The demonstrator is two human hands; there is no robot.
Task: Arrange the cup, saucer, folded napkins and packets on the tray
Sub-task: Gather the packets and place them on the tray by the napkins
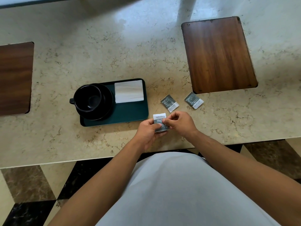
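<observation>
A dark green tray (130, 111) lies on the marble counter. On its left half a black cup (88, 97) sits on a black saucer (105, 103), handle pointing left. White folded napkins (129, 91) lie on the tray's far right part. Just off the tray's near right corner, my left hand (147, 132) and my right hand (180, 122) together hold a small stack of grey and white packets (160, 119) above the counter. Two more packets lie loose on the counter: one (169, 103) right of the tray, another (194, 100) farther right.
A brown wooden inset panel (218, 54) sits in the counter at the far right, another (14, 79) at the left edge. The counter's near edge (81, 160) runs just before my body. Tiled floor lies below.
</observation>
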